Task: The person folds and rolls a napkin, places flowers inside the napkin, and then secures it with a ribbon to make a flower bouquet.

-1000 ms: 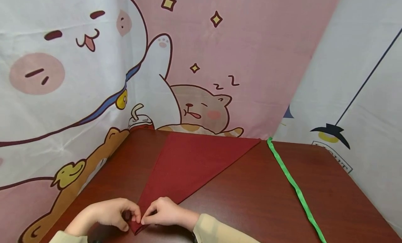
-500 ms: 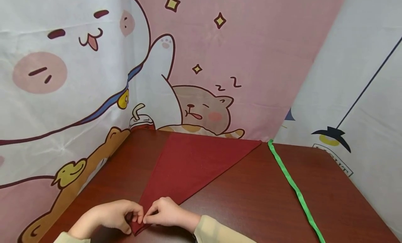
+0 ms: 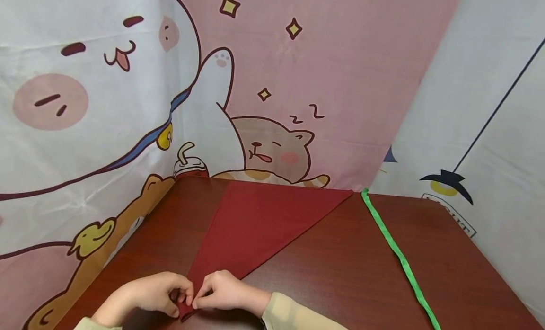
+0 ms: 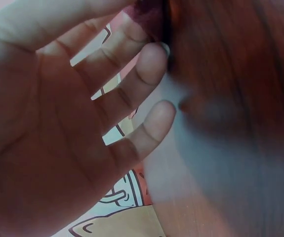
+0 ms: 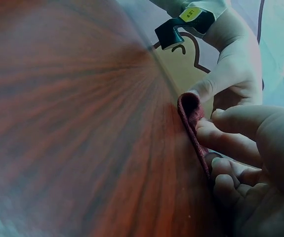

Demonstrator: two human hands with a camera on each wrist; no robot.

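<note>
A dark red cloth (image 3: pixel 259 221) lies flat on the table as a long triangle. Its narrow near corner is turned over into a small fold, whose looped end (image 5: pixel 191 106) shows in the right wrist view. My left hand (image 3: pixel 155 292) pinches that corner from the left, thumb low at the fold's end. In the left wrist view the left hand's other fingers (image 4: pixel 154 121) are spread and bent, and a bit of cloth shows at the top. Close beside it, my right hand (image 3: pixel 225 290) pinches the fold's edge between thumb and index finger.
A long green ribbon (image 3: pixel 398 254) runs down the right side of the brown wooden table (image 3: pixel 332 268). Printed cartoon fabric (image 3: pixel 340 84) hangs behind the table and along its left and right sides. A dark wrist camera (image 5: pixel 183 27) sits on the left wrist.
Both hands stay almost in place at the near corner, with only small finger shifts. The folded tip looks slightly more rolled over. The rest of the cloth and the ribbon lie as before.
</note>
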